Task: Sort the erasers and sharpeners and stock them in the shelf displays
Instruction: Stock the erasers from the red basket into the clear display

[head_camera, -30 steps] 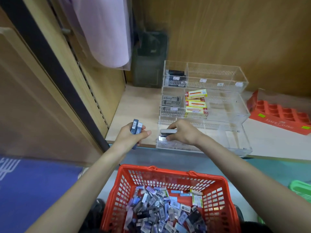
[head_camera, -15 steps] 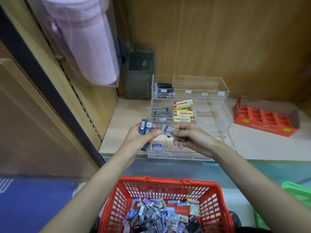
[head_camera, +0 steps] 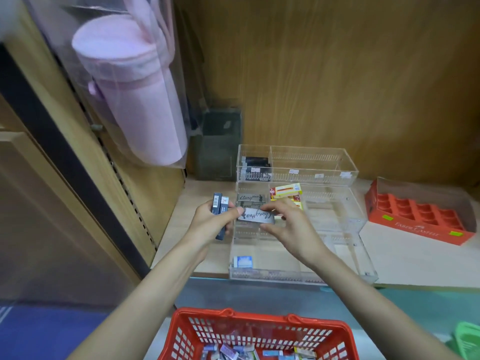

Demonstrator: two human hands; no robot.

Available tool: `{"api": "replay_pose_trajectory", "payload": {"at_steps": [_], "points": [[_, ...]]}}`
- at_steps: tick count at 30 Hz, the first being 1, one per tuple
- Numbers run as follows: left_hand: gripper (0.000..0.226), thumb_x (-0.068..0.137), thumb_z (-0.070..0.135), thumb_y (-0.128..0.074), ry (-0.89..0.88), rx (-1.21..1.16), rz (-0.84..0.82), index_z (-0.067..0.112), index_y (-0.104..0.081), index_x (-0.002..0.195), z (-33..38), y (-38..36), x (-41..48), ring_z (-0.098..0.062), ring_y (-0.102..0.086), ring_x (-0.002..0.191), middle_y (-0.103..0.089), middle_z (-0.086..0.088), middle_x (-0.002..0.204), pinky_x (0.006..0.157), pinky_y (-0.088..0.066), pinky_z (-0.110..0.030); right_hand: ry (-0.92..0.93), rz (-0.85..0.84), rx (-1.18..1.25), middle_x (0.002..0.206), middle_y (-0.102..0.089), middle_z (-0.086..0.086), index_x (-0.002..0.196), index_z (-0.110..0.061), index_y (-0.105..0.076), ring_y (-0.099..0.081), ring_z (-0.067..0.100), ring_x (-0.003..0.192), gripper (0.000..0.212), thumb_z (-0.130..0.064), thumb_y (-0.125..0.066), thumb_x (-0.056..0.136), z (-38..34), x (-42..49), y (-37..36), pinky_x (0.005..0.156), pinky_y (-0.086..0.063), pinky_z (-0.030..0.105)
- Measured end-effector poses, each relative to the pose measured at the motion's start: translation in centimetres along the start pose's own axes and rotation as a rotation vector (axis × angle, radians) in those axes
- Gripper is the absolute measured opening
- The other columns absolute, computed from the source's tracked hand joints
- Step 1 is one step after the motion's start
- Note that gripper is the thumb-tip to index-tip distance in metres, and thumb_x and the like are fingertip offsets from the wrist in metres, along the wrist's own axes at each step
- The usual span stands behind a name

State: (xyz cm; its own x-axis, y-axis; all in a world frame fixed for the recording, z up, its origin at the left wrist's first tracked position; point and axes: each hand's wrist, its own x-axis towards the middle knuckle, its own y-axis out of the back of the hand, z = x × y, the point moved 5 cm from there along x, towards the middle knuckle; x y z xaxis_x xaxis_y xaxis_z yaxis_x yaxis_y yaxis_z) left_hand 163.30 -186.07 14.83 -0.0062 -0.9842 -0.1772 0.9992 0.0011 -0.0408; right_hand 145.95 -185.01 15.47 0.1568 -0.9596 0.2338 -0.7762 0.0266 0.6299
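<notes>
My left hand [head_camera: 211, 220] grips two dark upright erasers [head_camera: 219, 206] and its thumb touches the end of a grey Chung Hwa eraser [head_camera: 255, 216]. My right hand [head_camera: 287, 226] pinches that grey eraser above the clear stepped display [head_camera: 348, 261] on the shelf. The display's middle tier holds matching grey erasers [head_camera: 250, 199] and yellow-red eraser boxes [head_camera: 285, 191]. Dark erasers [head_camera: 255, 165] fill its top-left bin. A blue-white eraser [head_camera: 242, 261] lies in the front-left bin. The red basket [head_camera: 179, 331] below holds several mixed erasers.
An orange Faber-Castell tray [head_camera: 415, 220] stands on the shelf at the right. A dark box [head_camera: 218, 146] sits in the back corner. A pink cylindrical bag [head_camera: 130, 92] hangs at the left. A green basket [head_camera: 467, 339] shows at the bottom right.
My right hand lifted the grey eraser out of the display's front tier and brought it up beside my left hand. The view tilted upward, so the basket sits lower in frame.
</notes>
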Motion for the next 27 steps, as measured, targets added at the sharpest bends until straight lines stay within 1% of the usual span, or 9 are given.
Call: {"api": "replay_pose_trajectory", "payload": {"at_steps": [3,6,12,15,17,19,22,25,27], "points": [[0.017,0.083,0.023,-0.071,-0.011,0.041,0.043,0.014,-0.060,0.090,0.4,0.1,1.7,-0.008,-0.053,0.058,-0.058,0.003,0.061,0.050,-0.044,-0.017,0.008,0.111,-0.249,0.104,-0.057,0.004,0.112,-0.015,-0.067,-0.050,0.021,0.103,0.032,-0.017,-0.072,0.080,0.4,2.8,0.5,0.089,-0.037,0.030],[0.021,0.082,0.025,-0.072,0.016,0.024,0.082,0.016,-0.060,0.096,-0.2,0.8,3.0,-0.013,-0.052,0.067,-0.056,-0.001,0.071,0.059,-0.042,-0.022,-0.040,0.123,-0.422,0.107,-0.059,0.007,0.112,-0.012,-0.065,-0.051,0.026,0.108,0.028,-0.020,-0.066,0.085,0.9,5.6,-0.3,0.086,-0.035,0.030],[0.012,0.092,0.006,-0.053,0.054,-0.059,0.010,0.016,-0.058,0.096,-2.8,1.5,3.7,-0.014,-0.051,0.065,-0.052,-0.002,0.072,0.065,-0.042,-0.027,-0.041,0.099,-0.535,0.098,-0.059,0.013,0.092,-0.004,-0.062,-0.054,0.032,0.094,0.008,-0.006,-0.060,0.084,2.2,7.7,-2.9,0.072,-0.041,0.037],[0.010,0.090,0.010,-0.059,0.017,-0.007,-0.058,0.019,-0.059,0.096,-3.1,1.8,3.6,-0.013,-0.057,0.073,-0.058,-0.001,0.080,0.070,-0.045,-0.025,-0.030,0.131,-0.579,0.097,-0.056,0.012,0.086,-0.001,-0.064,-0.053,0.031,0.087,0.007,0.000,-0.058,0.082,2.3,8.0,-3.1,0.067,-0.043,0.036],[0.013,0.085,0.012,-0.066,-0.035,0.022,-0.094,0.018,-0.063,0.096,-2.8,1.9,3.1,-0.015,-0.060,0.084,-0.063,-0.001,0.086,0.076,-0.046,-0.026,-0.025,0.096,-0.665,0.103,-0.056,0.009,0.091,-0.005,-0.069,-0.052,0.030,0.095,0.012,-0.007,-0.058,0.085,2.2,8.3,-3.2,0.074,-0.040,0.034],[0.016,0.080,0.009,-0.071,-0.074,0.038,-0.065,0.015,-0.066,0.094,-2.5,2.1,2.8,-0.013,-0.059,0.083,-0.064,0.001,0.086,0.074,-0.047,-0.023,-0.015,0.036,-0.710,0.111,-0.055,0.006,0.101,-0.013,-0.070,-0.046,0.027,0.106,0.017,-0.016,-0.058,0.089,1.7,8.3,-3.2,0.084,-0.035,0.035],[0.019,0.074,0.008,-0.077,-0.116,0.104,-0.038,0.015,-0.069,0.090,-1.5,2.2,2.2,-0.008,-0.057,0.075,-0.065,0.003,0.081,0.067,-0.047,-0.019,0.028,0.049,-0.372,0.107,-0.055,0.003,0.104,-0.015,-0.068,-0.047,0.017,0.103,0.018,-0.021,-0.058,0.090,-0.5,6.7,-2.8,0.087,-0.037,0.029],[0.020,0.072,0.011,-0.079,-0.142,0.180,-0.079,0.016,-0.071,0.089,-0.7,1.6,1.7,-0.005,-0.059,0.073,-0.067,0.001,0.082,0.065,-0.048,-0.015,-0.105,-0.163,0.221,0.093,-0.064,0.001,0.105,-0.013,-0.067,-0.059,0.009,0.082,0.019,-0.023,-0.061,0.090,-2.0,4.5,-3.1,0.073,-0.046,0.021],[0.021,0.072,0.011,-0.079,-0.151,0.203,-0.108,0.018,-0.072,0.090,-0.3,1.2,1.3,-0.006,-0.061,0.076,-0.069,-0.001,0.085,0.068,-0.049,-0.017,-0.216,-0.253,0.434,0.082,-0.063,-0.001,0.113,-0.010,-0.060,-0.059,0.004,0.070,0.025,-0.017,-0.062,0.090,-2.3,3.3,-3.2,0.063,-0.046,0.017]]}}
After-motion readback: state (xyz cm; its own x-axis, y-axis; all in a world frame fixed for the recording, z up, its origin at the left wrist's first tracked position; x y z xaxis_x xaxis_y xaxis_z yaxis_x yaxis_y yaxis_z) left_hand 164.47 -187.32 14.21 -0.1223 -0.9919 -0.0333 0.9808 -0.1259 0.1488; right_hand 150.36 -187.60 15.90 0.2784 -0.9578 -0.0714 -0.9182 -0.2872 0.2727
